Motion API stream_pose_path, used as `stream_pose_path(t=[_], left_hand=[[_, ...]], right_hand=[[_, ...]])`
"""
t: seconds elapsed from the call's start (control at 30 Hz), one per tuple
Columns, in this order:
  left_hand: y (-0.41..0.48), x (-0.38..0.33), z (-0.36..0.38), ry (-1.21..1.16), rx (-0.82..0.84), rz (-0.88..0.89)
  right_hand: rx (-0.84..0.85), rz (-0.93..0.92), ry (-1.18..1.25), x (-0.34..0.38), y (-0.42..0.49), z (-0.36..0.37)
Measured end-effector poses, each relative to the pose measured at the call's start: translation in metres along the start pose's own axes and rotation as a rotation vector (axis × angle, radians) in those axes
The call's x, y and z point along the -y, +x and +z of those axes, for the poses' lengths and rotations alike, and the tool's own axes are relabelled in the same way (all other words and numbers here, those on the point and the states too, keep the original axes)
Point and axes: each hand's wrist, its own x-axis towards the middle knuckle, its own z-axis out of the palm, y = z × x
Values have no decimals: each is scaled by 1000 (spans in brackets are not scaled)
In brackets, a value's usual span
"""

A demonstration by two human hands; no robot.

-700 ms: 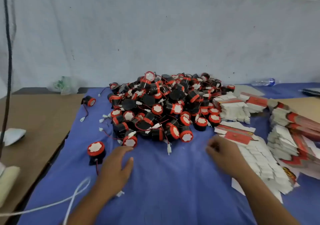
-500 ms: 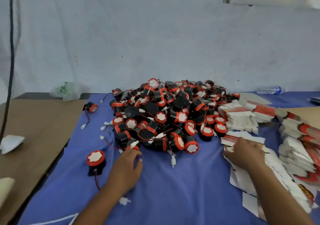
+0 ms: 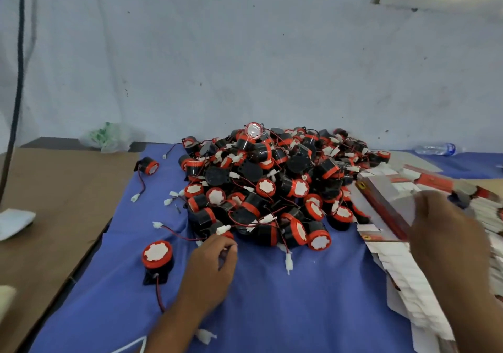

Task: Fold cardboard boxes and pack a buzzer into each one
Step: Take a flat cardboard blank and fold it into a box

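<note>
The fingers (image 3: 230,248) of the left hand (image 3: 209,268) are curled. Their tips sit against the near foot of the heap of buzzers (image 3: 272,186), where a red rim and a white plug lie just past the knuckles. I cannot tell whether they have closed on a buzzer yet. Half a second ago this hand lay flatter on the blue cloth, short of the heap, so it has reached in.

The right hand (image 3: 446,233) has changed more. It was resting on the stack of flat boxes (image 3: 402,279), and now its fingers (image 3: 432,203) hold one flat box (image 3: 386,203), tilted up off that stack (motion blur hides the exact grip).

Both halves of one packing round seem to have begun together: a carton is picked and a buzzer is being chosen. The box in hand is not yet opened out and no folded box shows anywhere, so I judge this round to be at its very start.

Further out, a lone buzzer (image 3: 157,254) stands on the worktop (image 3: 285,312) just left of the left hand, with its wire trailing toward the person. It looks an easier pick than one from the tangled heap.
</note>
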Motion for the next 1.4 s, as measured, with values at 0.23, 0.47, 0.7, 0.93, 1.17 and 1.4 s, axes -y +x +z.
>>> stream_pose_path(t=[0.23, 0.47, 0.7, 0.93, 1.17, 1.4], left_hand=[[-4, -38, -7, -665, 102, -253], [-2, -37, -10, -752, -195, -412], [-9, -45, -2, -1121, 84, -424], [-8, -48, -11, -904, 224, -310], [-8, -41, -14, -1058, 170, -545], [-5, -46, -19, -1432, 189, -630]], right_hand=[[451, 102, 983, 115, -53, 30], [367, -276, 731, 140, -94, 63], [597, -362, 918, 147, -110, 55], [594, -260, 1075, 141, -99, 43], [522, -146, 1078, 139, -93, 39], [563, -299, 1035, 143, -98, 35]])
